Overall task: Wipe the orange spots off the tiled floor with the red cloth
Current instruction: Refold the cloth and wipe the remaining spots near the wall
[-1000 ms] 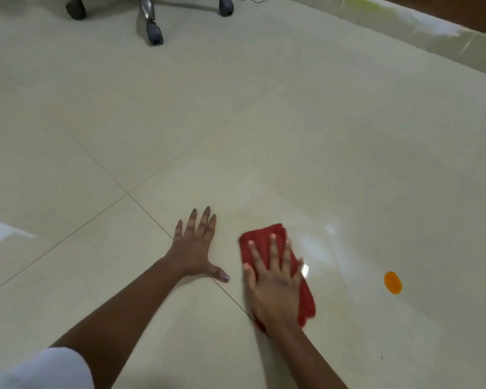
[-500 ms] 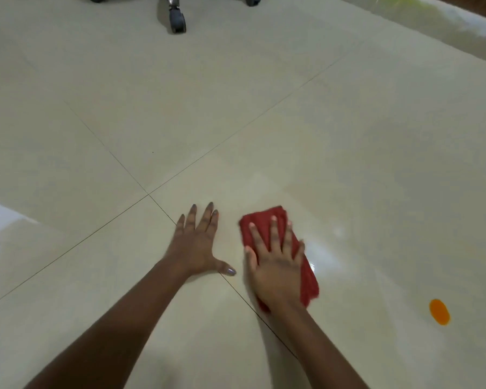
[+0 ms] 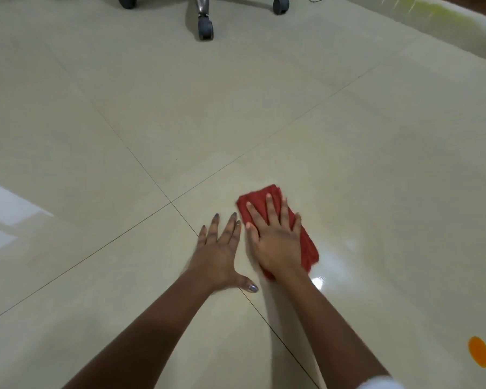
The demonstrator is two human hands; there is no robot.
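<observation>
A folded red cloth (image 3: 306,242) lies flat on the glossy cream tiled floor (image 3: 264,113). My right hand (image 3: 275,237) presses on it with straight, spread fingers and covers most of it. My left hand (image 3: 219,248) rests flat on the floor just left of the cloth, fingers spread, thumb pointing right. One orange spot (image 3: 479,355) sits on the tile at the lower right, well apart from the cloth.
Grey chair castors (image 3: 205,29) and a metal chair leg stand at the top centre. A low pale skirting edge (image 3: 446,26) runs along the top right. Dark grout lines cross just left of my hands.
My right hand has slid the cloth forward, away from me. The orange spot now lies lower and further right in the view. My left hand stays flat beside it.
</observation>
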